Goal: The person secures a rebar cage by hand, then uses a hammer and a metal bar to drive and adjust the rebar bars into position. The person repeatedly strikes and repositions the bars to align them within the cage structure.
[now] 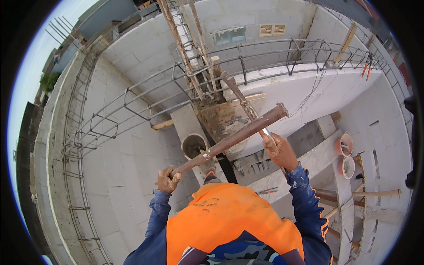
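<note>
My left hand (168, 179) is closed round the thin end of a thick reddish-brown bar (229, 142), which slants up to the right and ends in a blunt, flared tip. In my right hand (281, 152) is a long rusty tool (246, 105), silvery near the grip and knobbed or hooked at its far end; its exact kind is unclear. The brown bar crosses in front of this tool just above my right hand; I cannot tell whether they touch. Beyond them stands a mortar-smeared board (229, 118) at the foot of a rebar column (187, 39).
A rebar cage (265, 77) runs along the wall tops, with red-handled pincers (366, 66) hanging at right. A grey bucket (193, 145) stands by my foot (211, 172) on a narrow plank. Lower right are pliers (268, 191), two orange buckets (346, 168) and scaffold planks (344, 207).
</note>
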Demonstrator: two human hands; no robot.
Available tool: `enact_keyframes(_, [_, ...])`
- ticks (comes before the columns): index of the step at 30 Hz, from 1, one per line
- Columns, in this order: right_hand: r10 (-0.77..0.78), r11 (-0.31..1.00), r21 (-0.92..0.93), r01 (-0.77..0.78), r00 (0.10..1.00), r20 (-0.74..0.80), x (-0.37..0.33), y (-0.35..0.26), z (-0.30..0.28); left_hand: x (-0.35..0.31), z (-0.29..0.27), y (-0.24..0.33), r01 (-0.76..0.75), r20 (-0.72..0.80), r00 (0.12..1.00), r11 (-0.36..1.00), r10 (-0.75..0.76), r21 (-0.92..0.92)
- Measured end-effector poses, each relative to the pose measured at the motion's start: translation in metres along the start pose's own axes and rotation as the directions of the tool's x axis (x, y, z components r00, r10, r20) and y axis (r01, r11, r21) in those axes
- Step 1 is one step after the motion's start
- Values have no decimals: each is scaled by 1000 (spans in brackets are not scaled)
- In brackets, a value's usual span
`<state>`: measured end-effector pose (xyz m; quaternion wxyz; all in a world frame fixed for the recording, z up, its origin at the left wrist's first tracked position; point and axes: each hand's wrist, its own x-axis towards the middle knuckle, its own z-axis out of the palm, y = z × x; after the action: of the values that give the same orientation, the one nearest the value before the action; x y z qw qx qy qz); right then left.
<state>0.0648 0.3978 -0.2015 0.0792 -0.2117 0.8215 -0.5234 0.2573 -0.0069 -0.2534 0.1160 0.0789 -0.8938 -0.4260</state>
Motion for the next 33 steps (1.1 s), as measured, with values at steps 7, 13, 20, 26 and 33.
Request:
enact_keyframes(7, [458, 814, 382, -437, 888, 42, -105, 50, 17, 11, 32, 6, 57, 234, 968, 986, -94, 157])
enact_keyframes(13, [753, 193, 865, -463, 635, 172, -214, 117, 61, 25, 100, 10, -116, 503, 863, 953, -43, 280])
enact_keyframes(20, [898, -240, 954, -182, 333, 289, -292, 200, 135, 44, 224, 9, 79, 854, 390, 937, -344, 341])
enact_keyframes(26, [918, -342, 933, 114, 253, 305, -337, 228, 201, 28, 333, -12, 29, 872, 29, 873, -488, 487])
enact_keyframes(33, [906, -416, 848, 328, 227, 357, -328, 227, 238, -56, 431, -55, 36, 848, -31, 847, -530, 531])
